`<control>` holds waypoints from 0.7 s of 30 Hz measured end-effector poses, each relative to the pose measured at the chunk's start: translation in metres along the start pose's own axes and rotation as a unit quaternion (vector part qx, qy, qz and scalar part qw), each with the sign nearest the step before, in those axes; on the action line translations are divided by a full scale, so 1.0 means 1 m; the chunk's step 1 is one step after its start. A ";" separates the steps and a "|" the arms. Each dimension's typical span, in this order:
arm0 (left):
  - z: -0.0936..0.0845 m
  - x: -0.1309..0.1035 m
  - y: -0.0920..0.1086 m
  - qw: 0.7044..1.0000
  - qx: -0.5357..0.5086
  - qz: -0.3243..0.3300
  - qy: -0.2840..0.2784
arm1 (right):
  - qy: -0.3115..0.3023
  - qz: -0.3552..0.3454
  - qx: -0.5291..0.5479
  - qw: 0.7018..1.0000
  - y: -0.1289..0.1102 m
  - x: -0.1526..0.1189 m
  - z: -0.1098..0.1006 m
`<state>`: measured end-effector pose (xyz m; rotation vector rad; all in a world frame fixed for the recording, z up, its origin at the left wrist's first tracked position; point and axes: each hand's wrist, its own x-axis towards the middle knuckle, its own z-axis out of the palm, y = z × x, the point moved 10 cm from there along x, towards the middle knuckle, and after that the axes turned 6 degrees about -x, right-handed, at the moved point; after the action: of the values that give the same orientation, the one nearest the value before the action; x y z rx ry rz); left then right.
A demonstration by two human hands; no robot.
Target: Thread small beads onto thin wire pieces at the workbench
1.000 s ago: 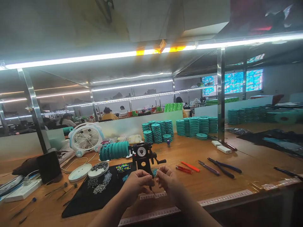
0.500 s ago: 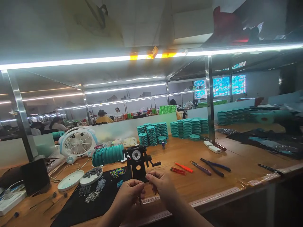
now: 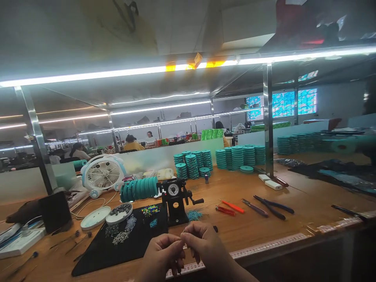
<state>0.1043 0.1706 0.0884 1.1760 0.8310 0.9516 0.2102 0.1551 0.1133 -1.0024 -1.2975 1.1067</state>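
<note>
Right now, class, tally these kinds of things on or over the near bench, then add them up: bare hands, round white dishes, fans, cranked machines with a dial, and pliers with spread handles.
Bare hands: 2
Round white dishes: 2
Fan: 1
Cranked machine: 1
Spread pliers: 1
Total: 7

Workshop, hand-cranked machine (image 3: 179, 215), stacked teal spools (image 3: 192, 166), pliers (image 3: 266, 202), seated workers (image 3: 133, 145) behind
</note>
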 end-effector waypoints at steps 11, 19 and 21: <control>-0.019 -0.001 -0.034 0.985 -0.157 -0.071 0.030 | 0.011 0.008 0.110 0.994 0.022 0.000 0.007; -0.028 -0.012 -0.045 0.968 -0.220 -0.099 0.074 | 0.058 0.070 0.195 0.977 0.054 -0.011 -0.003; -0.022 -0.011 -0.045 0.974 -0.199 -0.099 0.052 | 0.050 0.062 0.226 0.971 0.055 -0.010 0.002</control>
<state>0.0879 0.1634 0.0407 0.6894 0.7790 0.9656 0.2057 0.1563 0.0572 -0.7890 -0.8538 1.3551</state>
